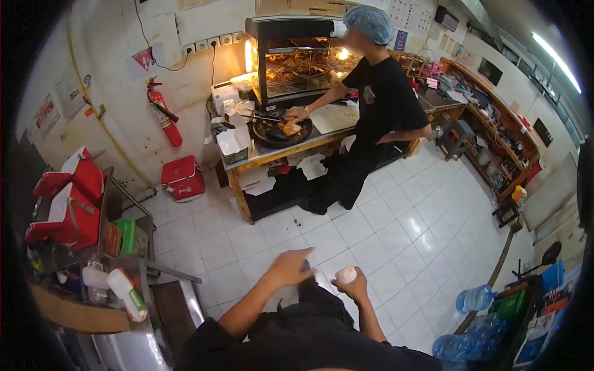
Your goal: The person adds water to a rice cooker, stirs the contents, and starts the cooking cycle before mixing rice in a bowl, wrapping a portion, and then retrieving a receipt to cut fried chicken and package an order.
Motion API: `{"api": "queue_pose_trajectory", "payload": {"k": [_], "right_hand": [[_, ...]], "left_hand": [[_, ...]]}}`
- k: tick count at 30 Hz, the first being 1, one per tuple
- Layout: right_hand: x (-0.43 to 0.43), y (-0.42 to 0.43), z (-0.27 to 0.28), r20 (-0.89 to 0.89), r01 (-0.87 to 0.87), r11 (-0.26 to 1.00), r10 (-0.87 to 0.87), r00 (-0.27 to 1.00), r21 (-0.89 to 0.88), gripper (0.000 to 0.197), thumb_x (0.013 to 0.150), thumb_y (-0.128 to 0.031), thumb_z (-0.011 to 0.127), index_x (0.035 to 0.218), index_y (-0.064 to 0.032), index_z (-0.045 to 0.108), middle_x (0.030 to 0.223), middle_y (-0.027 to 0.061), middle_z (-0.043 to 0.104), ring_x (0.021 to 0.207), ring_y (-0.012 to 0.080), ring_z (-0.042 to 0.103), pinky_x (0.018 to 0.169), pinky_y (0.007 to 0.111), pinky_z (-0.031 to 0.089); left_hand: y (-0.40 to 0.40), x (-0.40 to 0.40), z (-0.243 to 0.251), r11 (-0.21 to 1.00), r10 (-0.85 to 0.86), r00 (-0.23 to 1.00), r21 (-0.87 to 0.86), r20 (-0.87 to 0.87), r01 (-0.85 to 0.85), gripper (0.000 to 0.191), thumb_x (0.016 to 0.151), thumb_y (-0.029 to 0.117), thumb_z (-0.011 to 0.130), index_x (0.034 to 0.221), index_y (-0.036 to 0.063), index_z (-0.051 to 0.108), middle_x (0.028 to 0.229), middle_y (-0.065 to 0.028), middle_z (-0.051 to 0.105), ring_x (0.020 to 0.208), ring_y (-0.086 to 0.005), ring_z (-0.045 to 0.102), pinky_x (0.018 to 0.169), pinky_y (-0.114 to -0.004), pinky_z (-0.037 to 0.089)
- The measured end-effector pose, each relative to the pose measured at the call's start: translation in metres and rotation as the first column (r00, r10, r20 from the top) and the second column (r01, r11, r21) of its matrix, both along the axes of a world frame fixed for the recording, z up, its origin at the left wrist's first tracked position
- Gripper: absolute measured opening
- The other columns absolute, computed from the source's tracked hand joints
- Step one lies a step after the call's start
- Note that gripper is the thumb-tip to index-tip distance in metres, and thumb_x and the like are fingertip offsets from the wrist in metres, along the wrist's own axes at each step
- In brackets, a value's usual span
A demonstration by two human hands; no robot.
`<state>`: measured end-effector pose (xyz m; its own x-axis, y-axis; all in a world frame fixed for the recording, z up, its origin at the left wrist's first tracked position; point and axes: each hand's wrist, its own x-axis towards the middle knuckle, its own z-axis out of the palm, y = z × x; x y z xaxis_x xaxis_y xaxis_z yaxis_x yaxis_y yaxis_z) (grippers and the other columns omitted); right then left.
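Observation:
My right hand (357,288) grips a small, round, whitish wrapped item (345,275) in front of my body. What is inside it cannot be made out. To its left, my left hand (291,269) hovers with its fingers apart and slightly blurred, touching nothing. Both hands are above the white tiled floor (278,232). Farther ahead, a co-worker in a hairnet (369,23) stands at the counter. The co-worker's gloved hand (297,112) is on pieces of cooked food (291,127) in a round black pan (278,141), where tongs (262,114) also lie.
Behind the counter (297,150) glows a food warmer display (301,62). Red insulated bags (76,218) rest on a rack at left, near a red cooler box (183,178) on the floor. Water jugs (475,298) stand at right, and a wooden shelf (499,134) follows the far wall.

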<state>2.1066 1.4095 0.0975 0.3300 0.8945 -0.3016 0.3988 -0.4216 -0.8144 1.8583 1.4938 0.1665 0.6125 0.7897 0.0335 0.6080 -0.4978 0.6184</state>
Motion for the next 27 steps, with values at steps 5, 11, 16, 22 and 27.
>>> {"api": "queue_pose_trajectory", "payload": {"k": [5,11,16,22,27], "right_hand": [[0.023,0.169,-0.043,0.168,-0.134,0.985,0.114,0.979,0.107,0.094,0.053,-0.052,0.090,0.120,0.0040,0.055,0.109,0.0217,0.066,0.099,0.0307,0.067,0.087,0.039,0.054],[0.029,0.390,-0.057,0.153,-0.610,0.787,0.617,0.772,-0.093,0.089,0.049,-0.052,0.092,0.112,0.0018,0.060,0.107,0.0158,0.067,0.099,0.0266,0.066,0.088,0.035,0.052],[0.022,0.540,-0.041,0.110,-0.633,0.766,0.643,0.758,-0.116,0.075,0.053,-0.052,0.088,0.107,-0.0049,0.066,0.107,0.0159,0.066,0.101,0.0293,0.064,0.086,0.039,0.051],[0.038,0.676,-0.078,-0.202,-0.170,0.980,0.147,0.968,-0.100,0.062,0.062,-0.038,0.088,0.109,-0.0039,0.067,0.103,0.0097,0.070,0.090,0.0214,0.068,0.078,0.035,0.054],[0.074,0.784,-0.127,-0.043,0.226,0.971,-0.230,0.972,-0.071,0.075,0.055,-0.039,0.094,0.111,0.0017,0.065,0.109,0.0138,0.068,0.100,0.0265,0.066,0.082,0.038,0.054]], "left_hand": [[0.081,-0.066,-0.086,0.906,0.039,0.759,-0.298,-0.650,-0.301,0.078,0.083,0.057,0.063,0.137,0.0035,0.047,0.124,-0.0181,0.062,0.114,-0.0382,0.058,0.096,-0.050,0.045],[0.169,-0.078,-0.053,0.782,0.246,0.882,-0.455,-0.403,-0.426,0.077,0.083,0.059,0.062,0.135,0.0027,0.047,0.126,-0.0211,0.060,0.118,-0.0369,0.057,0.098,-0.049,0.044],[0.254,-0.095,-0.115,0.796,0.368,0.831,-0.320,-0.417,-0.514,0.069,0.083,0.055,0.064,0.131,0.0060,0.053,0.122,-0.0219,0.062,0.114,-0.0391,0.059,0.095,-0.047,0.047],[0.383,-0.121,-0.121,0.796,0.362,0.872,-0.378,-0.328,-0.473,0.061,0.082,0.051,0.065,0.125,0.0089,0.057,0.115,-0.0207,0.065,0.109,-0.0389,0.061,0.093,-0.046,0.048],[0.481,-0.159,-0.107,0.773,0.363,0.892,-0.448,-0.270,-0.450,0.051,0.085,0.051,0.063,0.115,0.0094,0.061,0.096,-0.0149,0.071,0.095,-0.0373,0.066,0.082,-0.047,0.051]]}}
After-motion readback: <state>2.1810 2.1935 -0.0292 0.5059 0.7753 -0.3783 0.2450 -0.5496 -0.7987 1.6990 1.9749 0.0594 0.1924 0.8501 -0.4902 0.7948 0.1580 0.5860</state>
